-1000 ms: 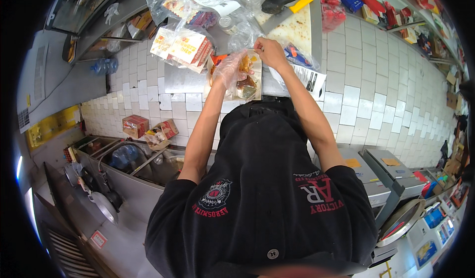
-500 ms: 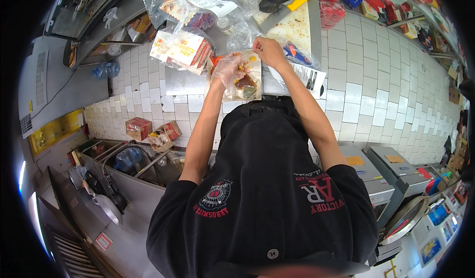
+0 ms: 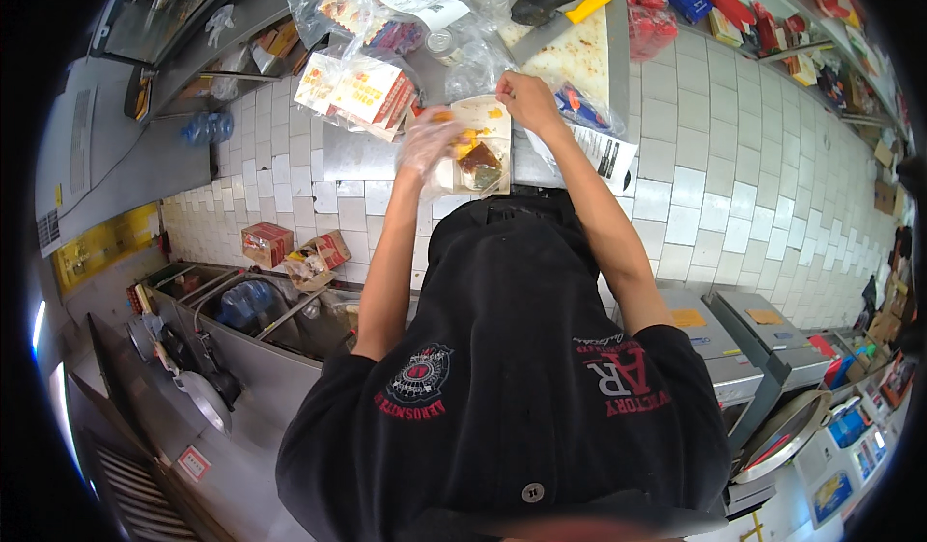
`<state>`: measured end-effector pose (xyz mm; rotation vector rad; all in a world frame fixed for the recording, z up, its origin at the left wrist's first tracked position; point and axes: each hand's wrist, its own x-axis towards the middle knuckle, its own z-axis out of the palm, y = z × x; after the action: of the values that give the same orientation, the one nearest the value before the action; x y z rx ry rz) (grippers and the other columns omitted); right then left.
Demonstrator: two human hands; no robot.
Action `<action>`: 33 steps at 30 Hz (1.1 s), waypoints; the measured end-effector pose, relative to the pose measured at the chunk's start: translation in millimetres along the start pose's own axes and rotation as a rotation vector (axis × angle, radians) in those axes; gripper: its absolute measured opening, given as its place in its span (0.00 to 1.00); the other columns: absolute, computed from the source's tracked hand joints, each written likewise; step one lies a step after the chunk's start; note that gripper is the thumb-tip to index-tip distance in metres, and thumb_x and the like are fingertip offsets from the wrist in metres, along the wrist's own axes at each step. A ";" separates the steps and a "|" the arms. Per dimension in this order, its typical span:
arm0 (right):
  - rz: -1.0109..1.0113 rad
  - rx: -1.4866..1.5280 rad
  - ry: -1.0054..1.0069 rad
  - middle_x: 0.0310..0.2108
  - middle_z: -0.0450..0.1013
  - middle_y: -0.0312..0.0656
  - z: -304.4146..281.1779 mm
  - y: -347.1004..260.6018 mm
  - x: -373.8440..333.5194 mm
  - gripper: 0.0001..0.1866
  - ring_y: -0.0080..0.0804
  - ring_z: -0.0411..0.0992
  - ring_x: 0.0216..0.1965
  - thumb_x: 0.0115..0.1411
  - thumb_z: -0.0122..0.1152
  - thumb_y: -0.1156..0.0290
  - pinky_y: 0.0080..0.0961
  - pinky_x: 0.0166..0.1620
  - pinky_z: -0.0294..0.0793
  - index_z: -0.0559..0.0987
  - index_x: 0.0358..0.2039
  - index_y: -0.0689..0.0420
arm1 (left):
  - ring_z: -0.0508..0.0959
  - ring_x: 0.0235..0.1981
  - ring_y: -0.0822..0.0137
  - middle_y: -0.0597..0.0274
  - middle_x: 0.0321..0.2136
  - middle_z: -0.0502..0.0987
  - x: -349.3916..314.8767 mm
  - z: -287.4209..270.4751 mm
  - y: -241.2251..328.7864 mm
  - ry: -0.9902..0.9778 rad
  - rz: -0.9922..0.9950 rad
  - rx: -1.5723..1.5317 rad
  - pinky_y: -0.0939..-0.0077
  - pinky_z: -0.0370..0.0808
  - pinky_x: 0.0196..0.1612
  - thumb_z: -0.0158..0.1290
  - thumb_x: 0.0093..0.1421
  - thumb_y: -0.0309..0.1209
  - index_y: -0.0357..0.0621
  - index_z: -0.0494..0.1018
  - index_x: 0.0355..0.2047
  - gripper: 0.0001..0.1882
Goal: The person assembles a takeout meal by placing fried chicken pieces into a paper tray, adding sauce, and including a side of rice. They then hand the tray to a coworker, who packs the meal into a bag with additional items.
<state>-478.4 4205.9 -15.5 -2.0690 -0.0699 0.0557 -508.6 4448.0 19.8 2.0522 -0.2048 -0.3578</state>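
Food carton (image 3: 505,146): likely light, bendy; best held by rim | gloved left hand (image 3: 430,144): blurred, can't tell grip | right hand (image 3: 528,104): curled, pinch unclear

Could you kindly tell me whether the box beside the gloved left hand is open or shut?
Open: the box has its inside exposed, with brown and yellow contents visible from above.

Red-and-white emblems (image 3: 420,378) mark the black short-sleeved shirt (image 3: 521,349); one glove (image 3: 425,146) is clear.
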 end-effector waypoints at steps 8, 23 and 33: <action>-0.024 -0.032 -0.047 0.31 0.81 0.46 -0.1 2.5 4.0 0.07 0.42 0.81 0.35 0.56 0.69 0.73 0.35 0.40 0.77 0.81 0.34 0.59 | 0.82 0.47 0.45 0.47 0.46 0.83 -44.3 -17.0 -7.5 0.256 -0.480 0.520 0.56 0.76 0.55 0.64 0.55 0.41 0.42 0.79 0.49 0.24; 0.007 -0.019 -0.063 0.30 0.80 0.48 -3.4 -7.2 4.2 0.06 0.45 0.80 0.34 0.56 0.68 0.76 0.37 0.40 0.77 0.80 0.33 0.61 | 0.77 0.55 0.37 0.34 0.57 0.74 -35.4 14.4 -4.1 0.350 -0.538 0.458 0.50 0.74 0.58 0.57 0.61 0.52 0.49 0.57 0.71 0.43; -0.048 -0.047 -0.054 0.31 0.80 0.48 -0.8 -7.6 5.6 0.06 0.46 0.80 0.35 0.56 0.67 0.77 0.37 0.41 0.77 0.80 0.34 0.61 | 0.82 0.46 0.40 0.39 0.43 0.82 -14.0 15.0 -37.4 0.430 -0.579 0.297 0.52 0.77 0.53 0.58 0.57 0.49 0.46 0.68 0.63 0.37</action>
<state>-473.0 4209.3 -8.5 -2.1122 -0.1549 0.0807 -527.1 4457.8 -17.4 2.4030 0.6443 -0.2321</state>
